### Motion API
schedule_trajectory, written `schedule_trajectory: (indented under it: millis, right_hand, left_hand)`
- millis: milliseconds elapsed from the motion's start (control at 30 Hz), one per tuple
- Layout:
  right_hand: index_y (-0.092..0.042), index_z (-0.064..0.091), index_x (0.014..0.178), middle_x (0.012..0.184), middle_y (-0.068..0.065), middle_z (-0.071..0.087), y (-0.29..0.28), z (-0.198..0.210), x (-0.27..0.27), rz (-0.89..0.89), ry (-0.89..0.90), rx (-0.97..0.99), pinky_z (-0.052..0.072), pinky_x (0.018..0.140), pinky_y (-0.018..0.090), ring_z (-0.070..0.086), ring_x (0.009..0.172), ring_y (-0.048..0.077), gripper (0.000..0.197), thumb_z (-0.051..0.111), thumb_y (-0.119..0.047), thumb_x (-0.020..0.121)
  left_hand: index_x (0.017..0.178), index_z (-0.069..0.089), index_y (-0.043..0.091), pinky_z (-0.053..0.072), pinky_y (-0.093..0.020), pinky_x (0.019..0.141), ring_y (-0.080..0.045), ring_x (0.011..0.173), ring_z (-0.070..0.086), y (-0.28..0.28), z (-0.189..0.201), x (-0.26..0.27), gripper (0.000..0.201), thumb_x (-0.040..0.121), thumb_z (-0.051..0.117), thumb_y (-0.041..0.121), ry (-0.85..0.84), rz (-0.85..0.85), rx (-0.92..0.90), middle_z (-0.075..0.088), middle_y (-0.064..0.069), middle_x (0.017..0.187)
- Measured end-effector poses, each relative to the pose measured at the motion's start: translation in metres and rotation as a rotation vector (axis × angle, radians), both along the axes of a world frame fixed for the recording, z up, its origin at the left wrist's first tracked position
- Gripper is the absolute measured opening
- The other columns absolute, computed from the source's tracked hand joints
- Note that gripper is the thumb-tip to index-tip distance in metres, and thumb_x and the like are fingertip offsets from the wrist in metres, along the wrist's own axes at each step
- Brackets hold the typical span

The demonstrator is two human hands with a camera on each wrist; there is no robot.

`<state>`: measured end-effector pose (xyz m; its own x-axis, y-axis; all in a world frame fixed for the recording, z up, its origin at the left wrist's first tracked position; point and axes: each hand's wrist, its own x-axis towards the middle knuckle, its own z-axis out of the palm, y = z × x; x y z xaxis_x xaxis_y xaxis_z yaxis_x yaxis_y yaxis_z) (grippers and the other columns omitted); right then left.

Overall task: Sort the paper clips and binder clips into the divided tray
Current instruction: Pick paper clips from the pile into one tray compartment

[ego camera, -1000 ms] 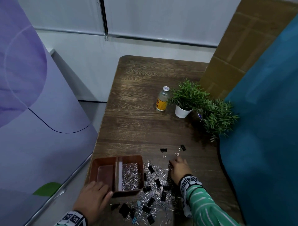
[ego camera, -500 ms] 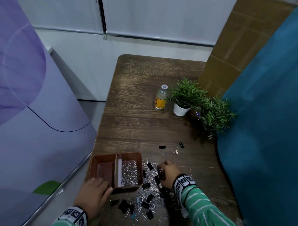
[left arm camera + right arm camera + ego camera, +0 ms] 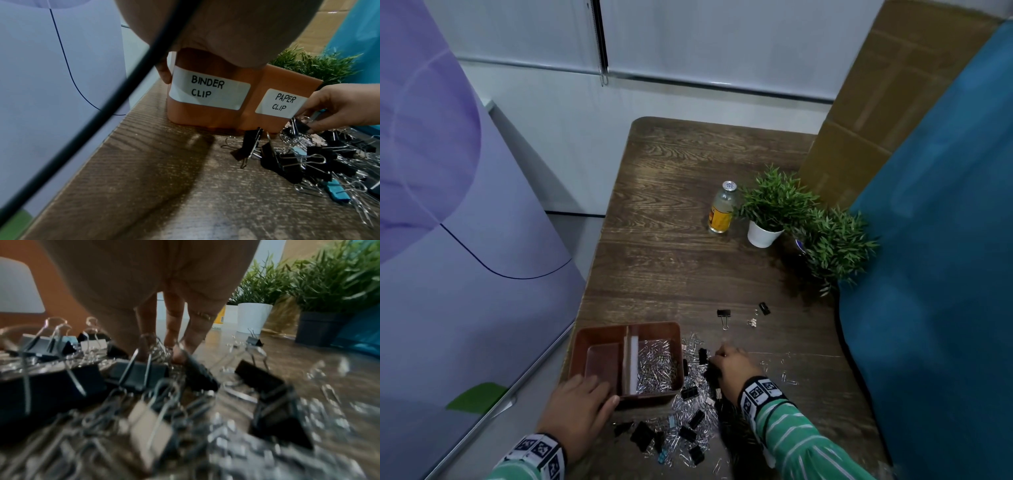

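Left wrist view shows the right hand (image 3: pixel 337 107) with fingertips (image 3: pixel 314 129) pinched on a black binder clip (image 3: pixel 301 128) at the top of the mixed pile (image 3: pixel 691 407), just beside the tray's right wall. On the head camera the left hand (image 3: pixel 577 409) rests against the near left corner of the brown divided tray (image 3: pixel 599 334), fingers relaxed. Silver paper clips (image 3: pixel 655 368) fill the right compartment, labelled PAPER CLIP (image 3: pixel 282 103); the BINDER CLIP (image 3: pixel 207 88) side looks bare. Farther back on the wooden table (image 3: pixel 671 260) stand a bottle (image 3: pixel 722 209) and potted plants (image 3: pixel 774 205)
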<state>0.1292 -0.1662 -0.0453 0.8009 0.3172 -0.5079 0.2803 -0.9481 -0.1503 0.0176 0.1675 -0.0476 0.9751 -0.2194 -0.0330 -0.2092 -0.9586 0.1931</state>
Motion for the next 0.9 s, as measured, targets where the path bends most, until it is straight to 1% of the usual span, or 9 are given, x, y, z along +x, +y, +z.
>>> schedule_trajectory:
  millis: [67,200,333,433,567,700,800,833,900]
  right_hand:
    - [-0.024,0.060,0.133,0.151,0.005,0.041,-0.001,-0.001,-0.001,-0.008,-0.017,0.007,0.046,0.104,0.042,0.044,0.129,0.031,0.045,0.056,-0.004,0.093]
    - [-0.018,0.065,0.124,0.127,0.004,0.059,0.001,-0.005,-0.003,0.011,-0.066,-0.002,0.048,0.096,0.034,0.055,0.114,0.026,0.032,0.060,-0.007,0.095]
    - [-0.012,0.067,0.118,0.117,0.009,0.061,0.005,-0.001,0.001,0.056,-0.067,-0.051,0.055,0.090,0.037,0.061,0.103,0.028,0.027,0.057,-0.005,0.094]
    - [-0.013,0.071,0.114,0.113,0.009,0.066,0.006,0.003,0.008,0.009,-0.041,-0.021,0.055,0.089,0.036,0.065,0.101,0.030,0.026,0.054,-0.010,0.095]
    - [-0.021,0.079,0.104,0.103,0.003,0.076,-0.003,0.002,0.015,-0.231,0.014,0.130,0.060,0.085,0.029,0.070,0.089,0.017,0.020,0.062,-0.018,0.094]
    - [-0.026,0.078,0.098,0.092,-0.007,0.076,-0.016,0.009,0.013,-0.504,0.055,0.320,0.061,0.079,0.023,0.069,0.079,0.005,0.011,0.074,-0.020,0.090]
    - [-0.027,0.078,0.084,0.072,-0.003,0.076,-0.022,0.023,0.008,-0.716,0.081,0.541,0.061,0.064,0.025,0.072,0.067,0.010,0.009,0.078,-0.018,0.087]
    - [-0.024,0.079,0.084,0.072,-0.001,0.076,-0.022,0.029,0.005,-0.791,0.095,0.630,0.061,0.062,0.029,0.073,0.066,0.014,0.007,0.079,-0.017,0.086]
    - [-0.015,0.079,0.091,0.078,0.004,0.078,-0.015,0.042,0.001,-0.922,0.140,0.836,0.063,0.067,0.036,0.075,0.074,0.023,0.008,0.080,-0.010,0.084]
  left_hand:
    - [0.078,0.048,0.031,0.045,-0.036,0.065,-0.018,0.071,0.047,0.000,0.000,0.000,0.035,0.099,0.033,0.055,-0.004,-0.001,0.000,0.050,0.011,0.076]
    - [0.078,0.049,0.032,0.045,-0.035,0.066,-0.016,0.072,0.047,0.000,0.001,0.000,0.036,0.099,0.031,0.055,0.003,0.001,0.000,0.049,0.012,0.076]
    - [0.079,0.049,0.033,0.044,-0.033,0.067,-0.015,0.072,0.046,0.000,0.002,0.000,0.035,0.099,0.030,0.056,0.007,0.002,-0.003,0.049,0.012,0.077]
    - [0.079,0.047,0.033,0.044,-0.034,0.067,-0.015,0.072,0.046,0.001,0.001,0.000,0.033,0.099,0.032,0.055,0.006,0.002,-0.014,0.049,0.013,0.076]
    - [0.078,0.046,0.034,0.043,-0.033,0.065,-0.013,0.071,0.045,0.000,0.003,-0.001,0.032,0.098,0.032,0.055,0.000,0.015,-0.009,0.048,0.014,0.075]
    - [0.079,0.047,0.033,0.044,-0.034,0.067,-0.014,0.073,0.045,0.000,0.000,-0.001,0.031,0.099,0.035,0.054,-0.004,0.009,-0.013,0.048,0.014,0.077]
    - [0.079,0.047,0.033,0.045,-0.036,0.067,-0.015,0.074,0.045,0.001,-0.003,-0.001,0.032,0.099,0.035,0.054,-0.004,0.004,-0.013,0.048,0.013,0.077]
    - [0.079,0.047,0.033,0.045,-0.036,0.067,-0.016,0.073,0.045,0.001,-0.004,0.000,0.032,0.099,0.034,0.054,-0.002,0.003,-0.014,0.048,0.013,0.077]
    - [0.079,0.047,0.032,0.045,-0.036,0.067,-0.016,0.073,0.045,0.001,-0.004,0.000,0.033,0.099,0.034,0.055,-0.004,0.002,-0.018,0.048,0.012,0.078]
